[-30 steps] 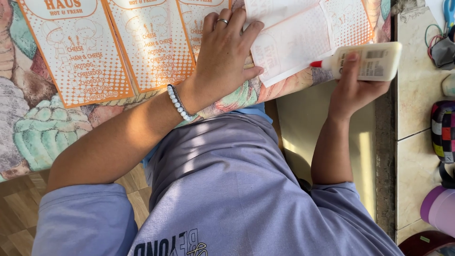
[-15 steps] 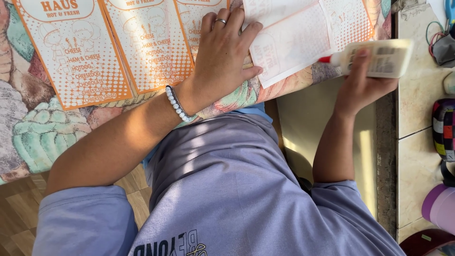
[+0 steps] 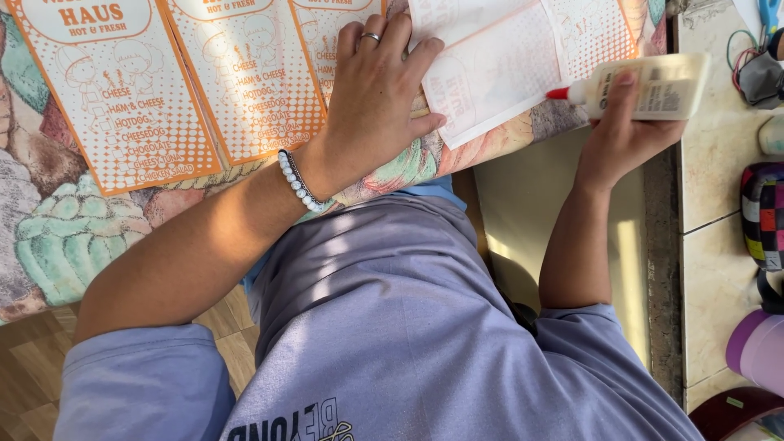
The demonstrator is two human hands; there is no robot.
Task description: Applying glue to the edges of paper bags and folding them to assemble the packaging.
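While flat printed paper sheets (image 3: 163,98), orange-dotted on white with straight creases, lie side by side over a tabletop (image 3: 57,237) covered in a cloth with soft pastel shapes, a white sheet (image 3: 506,65) sits at an angle to their right, its underside pale and faintly showing the print. The left hand (image 3: 376,98) lies flat with fingers spread (a ring on one, a beaded bracelet (image 3: 298,181) at the wrist), pressing where the orange sheets meet the white one. The right hand (image 3: 625,135) is wrapped around a smooth white plastic glue bottle (image 3: 653,86), held sideways, its red tip at the white sheet's edge.
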